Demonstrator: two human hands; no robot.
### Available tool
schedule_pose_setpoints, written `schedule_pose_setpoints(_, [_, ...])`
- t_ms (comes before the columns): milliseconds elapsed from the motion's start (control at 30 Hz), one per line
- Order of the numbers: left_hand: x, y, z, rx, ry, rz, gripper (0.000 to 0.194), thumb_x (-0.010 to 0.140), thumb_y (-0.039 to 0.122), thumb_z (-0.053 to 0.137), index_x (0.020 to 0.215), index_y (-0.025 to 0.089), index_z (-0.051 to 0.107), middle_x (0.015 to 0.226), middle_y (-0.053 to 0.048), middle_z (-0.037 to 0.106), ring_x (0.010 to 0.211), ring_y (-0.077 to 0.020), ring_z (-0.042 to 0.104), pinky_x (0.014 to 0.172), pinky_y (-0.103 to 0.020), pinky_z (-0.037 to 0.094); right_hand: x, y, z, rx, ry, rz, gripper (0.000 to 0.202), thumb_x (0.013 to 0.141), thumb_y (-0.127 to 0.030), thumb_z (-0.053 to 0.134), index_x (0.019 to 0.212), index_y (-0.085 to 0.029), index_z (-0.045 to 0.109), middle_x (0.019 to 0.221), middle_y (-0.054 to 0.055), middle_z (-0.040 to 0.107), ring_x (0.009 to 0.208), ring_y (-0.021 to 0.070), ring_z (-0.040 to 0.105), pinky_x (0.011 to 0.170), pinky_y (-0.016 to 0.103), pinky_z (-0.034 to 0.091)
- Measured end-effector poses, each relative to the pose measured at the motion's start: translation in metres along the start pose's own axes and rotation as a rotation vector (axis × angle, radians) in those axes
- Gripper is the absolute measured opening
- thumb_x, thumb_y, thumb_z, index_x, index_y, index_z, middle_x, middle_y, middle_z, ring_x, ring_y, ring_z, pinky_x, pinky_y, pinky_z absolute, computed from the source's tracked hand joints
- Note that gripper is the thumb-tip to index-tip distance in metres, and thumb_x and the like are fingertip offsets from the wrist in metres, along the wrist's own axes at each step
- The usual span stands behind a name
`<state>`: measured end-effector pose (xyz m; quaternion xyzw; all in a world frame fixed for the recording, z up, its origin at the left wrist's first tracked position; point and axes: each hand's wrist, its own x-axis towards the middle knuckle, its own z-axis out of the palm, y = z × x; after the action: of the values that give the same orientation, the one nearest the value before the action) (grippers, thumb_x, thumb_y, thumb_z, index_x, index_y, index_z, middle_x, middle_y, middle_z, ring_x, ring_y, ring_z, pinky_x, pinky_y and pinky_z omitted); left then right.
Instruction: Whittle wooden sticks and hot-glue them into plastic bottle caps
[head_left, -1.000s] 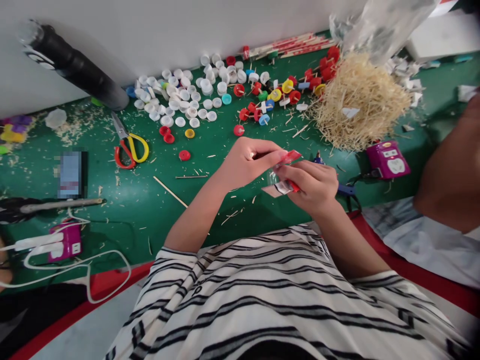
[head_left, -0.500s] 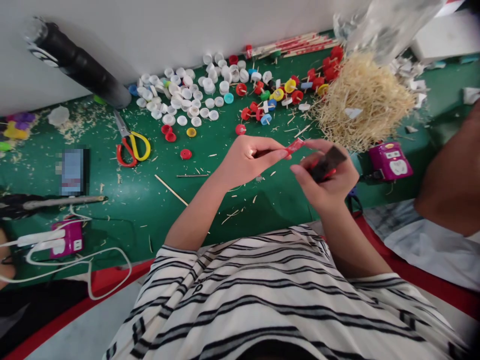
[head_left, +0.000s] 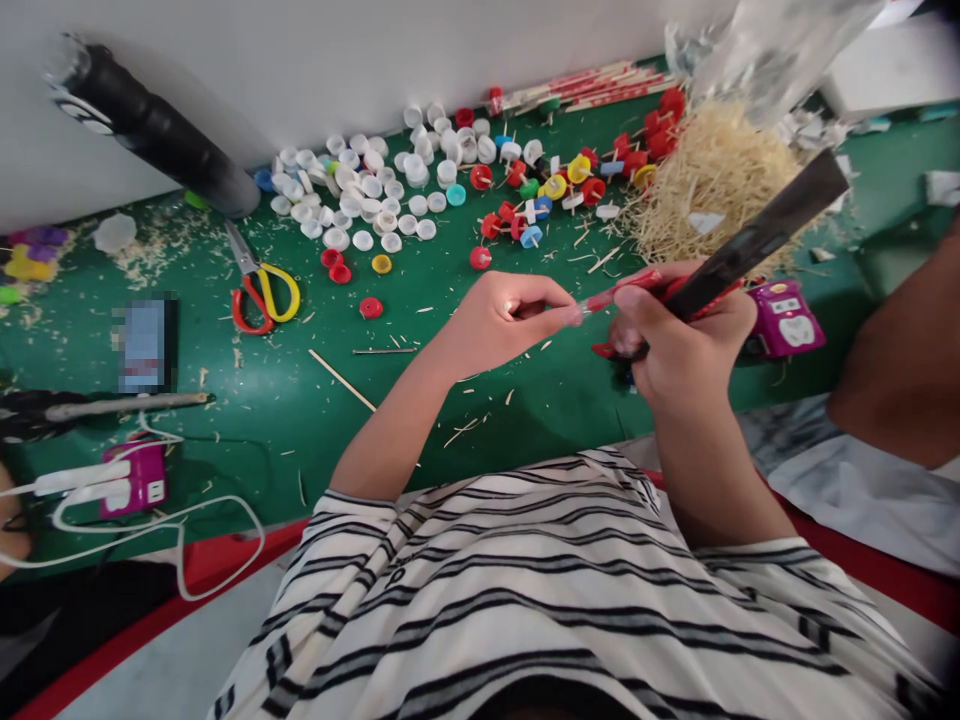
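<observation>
My left hand (head_left: pixel 510 318) is closed, thumb and forefinger pinching the near end of a slim red-and-clear strip (head_left: pixel 600 300), perhaps plastic wrapping. This strip runs across to the fingers of my right hand (head_left: pixel 679 345). Wrapped round a long, dark, flat bar-like tool (head_left: pixel 765 235) with red parts, my right hand is closed too; the tool's kind is unclear. Its dark end points up and right, over the straw-like heap. Both hands are above the green table (head_left: pixel 465 400). Ahead of them sit red, yellow and blue bottle caps (head_left: pixel 517 220) with small sticks through them.
White bottle caps (head_left: pixel 371 190) lie in a pile at the back. To the left are scissors (head_left: pixel 259 290), a phone (head_left: pixel 145 342), a black bottle (head_left: pixel 157 125) and a purple power socket (head_left: pixel 139 478) with white cables. Wood shavings (head_left: pixel 720 190) heap up at right. Another person's arm (head_left: pixel 904 360) is at far right.
The dark tool has swung from pointing toward me to extending up and right. My right hand has shifted right and turned, and more of the red strip shows between my hands.
</observation>
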<state>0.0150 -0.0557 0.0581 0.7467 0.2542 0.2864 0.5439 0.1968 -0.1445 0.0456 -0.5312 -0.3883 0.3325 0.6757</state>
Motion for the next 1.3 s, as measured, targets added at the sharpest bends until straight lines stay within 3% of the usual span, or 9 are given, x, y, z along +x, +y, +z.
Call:
schedule_pose_setpoints(167, [0.0,0.002,0.0,0.02,-0.042,-0.012,0.025,0.098,0.037,0.069,0.087,0.016,0.077,0.059,0.003,0.054,0.051,-0.0055,0.038,0.048,-0.023,0.028,-0.001,0.0,-0.007,-0.036,-0.004,-0.049,0.02,0.082,-0.042,0.091,0.083,-0.028,0.076,0.052,-0.006,0.053,0.041,0.0113,0.044,0.042,0.031,0.036])
schedule_pose_setpoints(367, [0.0,-0.001,-0.001,0.047,-0.007,-0.003,0.017,0.095,0.031,0.071,0.09,0.017,0.077,0.058,0.005,0.049,0.051,-0.0056,0.035,0.047,-0.023,0.026,-0.001,0.003,-0.012,-0.044,-0.036,-0.086,0.018,0.087,-0.046,0.087,0.086,-0.033,0.075,0.054,-0.005,0.049,0.042,0.0145,0.043,0.046,0.036,0.037])
schedule_pose_setpoints(567, [0.001,-0.001,0.0,0.071,-0.001,0.011,0.014,0.095,0.027,0.07,0.086,0.017,0.075,0.057,0.005,0.047,0.05,-0.0055,0.033,0.047,-0.023,0.026,-0.002,-0.001,-0.016,-0.043,-0.009,-0.045,0.023,0.084,-0.049,0.089,0.085,-0.032,0.074,0.052,-0.005,0.049,0.042,0.0146,0.042,0.046,0.035,0.037])
schedule_pose_setpoints(800, [-0.001,-0.002,0.002,0.047,0.009,0.004,0.015,0.094,0.028,0.071,0.086,0.017,0.076,0.058,0.004,0.049,0.051,-0.0058,0.035,0.048,-0.023,0.027,0.001,-0.007,-0.019,0.11,0.024,-0.046,0.02,0.075,-0.031,0.094,0.08,-0.022,0.077,0.048,-0.006,0.053,0.038,0.0106,0.045,0.04,0.03,0.033])
schedule_pose_setpoints(1067, [0.0,-0.003,-0.001,0.069,0.012,0.032,0.015,0.095,0.028,0.069,0.089,0.018,0.078,0.059,0.004,0.051,0.051,-0.0061,0.035,0.048,-0.024,0.027,0.009,-0.009,-0.034,0.021,0.077,-0.096,0.008,0.072,-0.016,0.085,0.074,-0.019,0.078,0.046,-0.006,0.054,0.036,0.0106,0.046,0.039,0.029,0.033])
schedule_pose_setpoints(1300, [0.001,-0.006,0.001,0.08,0.044,0.068,0.015,0.095,0.025,0.066,0.094,0.017,0.079,0.058,0.005,0.044,0.052,-0.0074,0.033,0.05,-0.025,0.028,0.007,-0.003,-0.043,-0.047,0.089,-0.04,0.007,0.071,-0.017,0.084,0.072,-0.02,0.078,0.045,-0.008,0.053,0.037,0.01,0.045,0.04,0.028,0.033])
